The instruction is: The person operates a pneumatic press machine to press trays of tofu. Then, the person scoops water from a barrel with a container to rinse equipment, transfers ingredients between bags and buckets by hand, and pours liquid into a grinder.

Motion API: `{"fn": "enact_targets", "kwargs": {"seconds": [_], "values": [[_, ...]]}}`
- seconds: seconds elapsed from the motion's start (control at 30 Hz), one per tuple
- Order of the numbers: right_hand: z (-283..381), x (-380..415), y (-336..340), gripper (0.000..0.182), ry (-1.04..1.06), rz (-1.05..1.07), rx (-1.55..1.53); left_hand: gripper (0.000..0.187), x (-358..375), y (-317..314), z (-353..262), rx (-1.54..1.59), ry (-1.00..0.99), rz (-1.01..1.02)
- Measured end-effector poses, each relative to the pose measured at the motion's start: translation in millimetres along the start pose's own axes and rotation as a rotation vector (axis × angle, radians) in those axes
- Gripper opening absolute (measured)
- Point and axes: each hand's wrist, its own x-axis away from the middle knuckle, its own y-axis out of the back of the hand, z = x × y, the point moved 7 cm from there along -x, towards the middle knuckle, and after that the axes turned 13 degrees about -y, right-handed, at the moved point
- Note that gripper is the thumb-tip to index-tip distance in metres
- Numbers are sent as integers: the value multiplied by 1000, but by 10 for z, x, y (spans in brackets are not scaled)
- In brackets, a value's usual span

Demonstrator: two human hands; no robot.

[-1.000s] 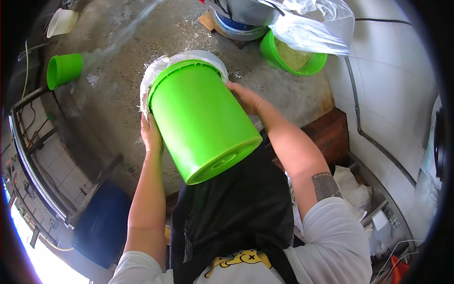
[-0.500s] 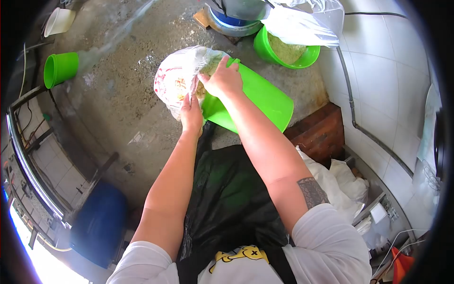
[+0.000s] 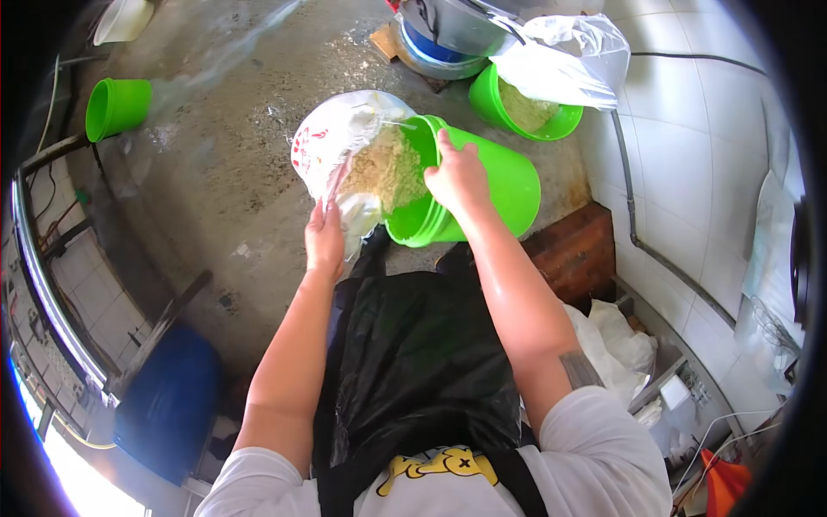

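A large green bucket (image 3: 495, 185) lies tipped on its side, its mouth facing left. A white plastic bag with red print (image 3: 323, 129) is spread at that mouth, and pale yellow crumbly material (image 3: 383, 168) shows between bag and bucket. My left hand (image 3: 325, 241) pinches the near edge of the bag. The rim of the bucket is gripped by my right hand (image 3: 461, 177), thumb and fingers over the edge. Part of the material is hidden inside the bag.
A green tub of similar material (image 3: 530, 112) stands at the upper right, under a clear plastic bag (image 3: 577, 56). A grey pot (image 3: 461, 30) is beside it. Left are a small green bucket (image 3: 118, 108), a metal rail (image 3: 56, 276) and a blue barrel (image 3: 172, 405). A brown box (image 3: 568, 254) sits right.
My right hand has shifted right, from the bag's edge onto the bucket rim. The bag has been drawn back left from the mouth, baring more of the yellow material.
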Motion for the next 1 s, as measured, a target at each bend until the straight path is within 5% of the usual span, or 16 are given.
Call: {"fn": "enact_targets", "kwargs": {"seconds": [0.1, 0.27, 0.5, 0.67, 0.83, 0.93, 1.0], "values": [[268, 372, 542, 72, 14, 21, -50, 50, -45, 392, -73, 103, 3, -6], [-24, -201, 81, 69, -157, 191, -62, 50, -32, 372, 15, 180, 91, -21], [443, 104, 380, 56, -52, 260, 61, 50, -47, 525, -116, 238, 54, 23], [-431, -326, 162, 49, -150, 180, -15, 55, -56, 707, 92, 111, 108, 59], [-2076, -240, 87, 52, -205, 30, -301, 77, -169, 915, 200, 13, 275, -31], [-2917, 109, -8, 52, -383, 5, -504, 75, -308, 948, 291, -33, 272, -5], [-3282, 464, -101, 53, -764, 190, -868, 72, -355, 954, 370, -45, 339, 39]]}}
